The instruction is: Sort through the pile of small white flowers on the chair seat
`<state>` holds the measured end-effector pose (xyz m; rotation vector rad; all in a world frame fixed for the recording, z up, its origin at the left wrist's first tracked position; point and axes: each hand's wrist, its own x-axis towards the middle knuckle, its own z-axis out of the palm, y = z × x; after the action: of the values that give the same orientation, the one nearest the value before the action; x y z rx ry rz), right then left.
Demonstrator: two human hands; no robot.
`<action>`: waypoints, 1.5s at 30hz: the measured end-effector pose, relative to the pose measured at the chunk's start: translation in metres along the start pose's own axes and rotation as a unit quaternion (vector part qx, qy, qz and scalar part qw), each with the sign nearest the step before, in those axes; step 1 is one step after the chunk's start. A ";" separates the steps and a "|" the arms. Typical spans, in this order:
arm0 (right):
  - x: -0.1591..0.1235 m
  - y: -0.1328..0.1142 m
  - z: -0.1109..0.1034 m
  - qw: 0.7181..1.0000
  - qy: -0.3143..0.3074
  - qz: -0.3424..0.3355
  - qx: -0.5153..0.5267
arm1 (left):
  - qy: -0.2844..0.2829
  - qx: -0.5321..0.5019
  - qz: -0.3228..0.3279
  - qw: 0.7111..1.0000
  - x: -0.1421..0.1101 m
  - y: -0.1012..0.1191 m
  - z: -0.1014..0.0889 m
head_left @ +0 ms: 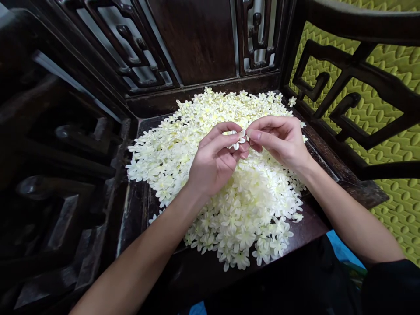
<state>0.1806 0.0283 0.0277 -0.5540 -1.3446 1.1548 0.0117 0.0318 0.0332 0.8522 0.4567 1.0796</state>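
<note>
A dark wooden armchair [197, 43] fills most of the view, its back and armrests cut into angular fretwork, with a yellow-green quilted cover [398, 212] showing through and beyond the armrest at the right. On the chair's seat [311, 221] lies a broad heap of white blossoms [183, 144], spreading from the foot of the backrest to the front edge, the flowers facing every way. A black sleeve [389, 286] ends on the right forearm, near a patch of blue fabric [344, 249]. Both hands meet above the middle of the heap: the left hand [215, 159] pinches one small white blossom [241, 140] between thumb and fingers, while the right hand [284, 140] has thumb and index fingertips pressed together just beside it; whether they catch part of it, I cannot tell. The held blossom's petals splay downward past the left thumb tip, and its short long axis seems to slant up toward the right fingertips, though the fingers cover much of it.
</note>
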 end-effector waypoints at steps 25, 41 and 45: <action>-0.001 -0.005 -0.002 0.994 0.029 -0.005 -0.105 | 0.031 0.119 0.055 0.991 -0.002 -0.006 -0.003; -0.002 -0.001 0.000 0.996 0.040 0.031 -0.074 | 0.107 0.295 0.202 0.928 -0.008 -0.014 0.006; -0.001 -0.001 0.000 0.996 0.041 0.034 -0.074 | 0.108 0.264 0.197 0.938 -0.007 -0.016 0.004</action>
<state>0.1812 0.0271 0.0279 -0.7520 -1.3564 1.0812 0.0210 0.0205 0.0224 1.3446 0.8059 1.4576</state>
